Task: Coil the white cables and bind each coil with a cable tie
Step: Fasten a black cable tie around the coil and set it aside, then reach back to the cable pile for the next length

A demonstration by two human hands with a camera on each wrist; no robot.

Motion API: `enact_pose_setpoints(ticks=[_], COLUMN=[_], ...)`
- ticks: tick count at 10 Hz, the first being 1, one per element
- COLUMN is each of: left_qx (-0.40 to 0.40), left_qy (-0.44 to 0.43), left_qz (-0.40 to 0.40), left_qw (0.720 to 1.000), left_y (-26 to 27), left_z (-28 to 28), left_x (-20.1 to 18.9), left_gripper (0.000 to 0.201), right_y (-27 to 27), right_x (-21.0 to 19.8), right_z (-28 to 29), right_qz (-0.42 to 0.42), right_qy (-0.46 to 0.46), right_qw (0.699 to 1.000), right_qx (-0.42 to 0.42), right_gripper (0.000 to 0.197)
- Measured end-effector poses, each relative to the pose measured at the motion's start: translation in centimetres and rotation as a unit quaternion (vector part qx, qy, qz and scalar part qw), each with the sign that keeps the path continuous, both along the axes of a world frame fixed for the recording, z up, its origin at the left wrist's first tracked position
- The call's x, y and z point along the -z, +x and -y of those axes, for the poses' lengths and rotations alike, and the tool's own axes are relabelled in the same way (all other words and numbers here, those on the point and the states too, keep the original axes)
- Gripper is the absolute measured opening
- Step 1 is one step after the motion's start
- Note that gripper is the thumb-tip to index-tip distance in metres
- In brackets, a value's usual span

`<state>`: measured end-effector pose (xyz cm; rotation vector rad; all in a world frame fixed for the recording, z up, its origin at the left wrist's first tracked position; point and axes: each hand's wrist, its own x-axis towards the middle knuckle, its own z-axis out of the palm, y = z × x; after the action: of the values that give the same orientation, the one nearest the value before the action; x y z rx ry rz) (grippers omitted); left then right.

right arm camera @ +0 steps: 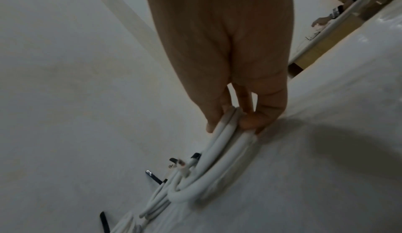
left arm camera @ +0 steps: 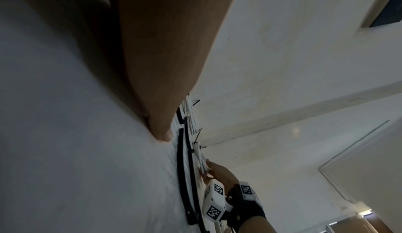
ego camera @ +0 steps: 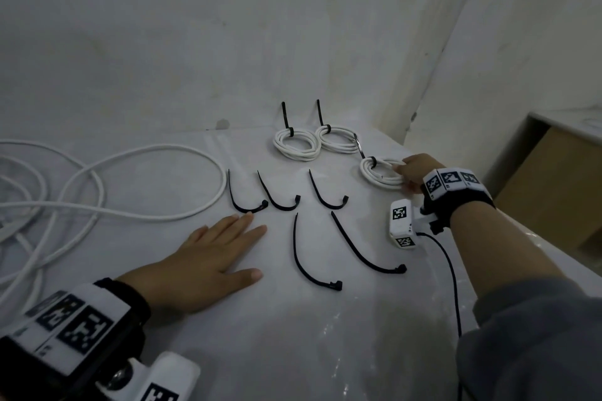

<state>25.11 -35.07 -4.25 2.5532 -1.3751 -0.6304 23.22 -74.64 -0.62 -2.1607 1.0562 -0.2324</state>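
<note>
My right hand (ego camera: pixel 411 172) pinches a white cable coil (ego camera: pixel 379 172) bound with a black tie, low over the table at the far right; in the right wrist view the thumb and fingers (right arm camera: pixel 250 121) grip its strands (right arm camera: pixel 219 144). Two more tied coils (ego camera: pixel 298 143) (ego camera: pixel 338 139) lie behind it near the wall. Several loose black cable ties (ego camera: pixel 246 197) (ego camera: pixel 317 257) are spread across the middle of the table. My left hand (ego camera: pixel 208 257) lies flat and open on the table, fingertips near the leftmost tie. Loose white cable (ego camera: pixel 107 182) sprawls at the left.
The white table (ego camera: pixel 293 335) meets the wall at the back and ends at an edge on the right, beyond which stands a cardboard box (ego camera: pixel 553 179). A black wire (ego camera: pixel 451 273) runs from the right wrist camera along my forearm.
</note>
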Motion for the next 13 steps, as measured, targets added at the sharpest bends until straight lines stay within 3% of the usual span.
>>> enact_pose_setpoints(ticks=[1, 2, 3, 4, 6, 8, 10, 12, 13], left_qx=[-0.005, -0.032, -0.035, -0.050, -0.109, -0.133, -0.228, -0.361, -0.383], left_qy=[0.014, 0.023, 0.022, 0.014, -0.072, -0.160, -0.209, -0.205, -0.195], left_qz=[0.003, 0.009, 0.009, 0.011, -0.024, 0.030, 0.131, 0.152, 0.131], left_qw=[1.000, 0.999, 0.999, 0.999, 0.991, 0.978, 0.942, 0.897, 0.893], left_y=[0.0, -0.1, -0.3, -0.7, -2.5, -4.1, -5.7, -4.7, -4.1], left_z=[0.3, 0.7, 0.9, 1.1, 0.2, -7.6, -19.8, -28.6, -30.2], left_x=[0.2, 0.4, 0.4, 0.0, -2.2, -5.1, -6.4, -5.9, -5.3], left_gripper=[0.099, 0.067, 0.065, 0.066, 0.060, 0.031, 0.019, 0.014, 0.014], right_y=[-0.9, -2.4, -3.1, -4.3, -6.0, -6.1, -5.2, -3.3, -2.5], right_x=[-0.6, -1.3, -2.8, -4.5, -7.0, -7.0, -5.3, -2.7, -1.6], right_z=[-0.9, -1.0, -0.8, -2.4, -11.6, -24.6, -37.0, -47.4, -50.6], right_qz=[-0.061, -0.088, 0.020, 0.058, 0.078, 0.063, 0.053, 0.020, -0.033], right_qy=[-0.121, -0.181, -0.034, 0.077, 0.056, 0.029, -0.009, -0.102, -0.172], right_qw=[0.990, 0.974, 0.999, 0.995, 0.977, 0.918, 0.840, 0.779, 0.770], right_qx=[-0.048, -0.104, -0.015, 0.000, -0.193, -0.391, -0.540, -0.619, -0.613], right_gripper=[0.039, 0.041, 0.036, 0.013, 0.013, 0.015, 0.015, 0.021, 0.026])
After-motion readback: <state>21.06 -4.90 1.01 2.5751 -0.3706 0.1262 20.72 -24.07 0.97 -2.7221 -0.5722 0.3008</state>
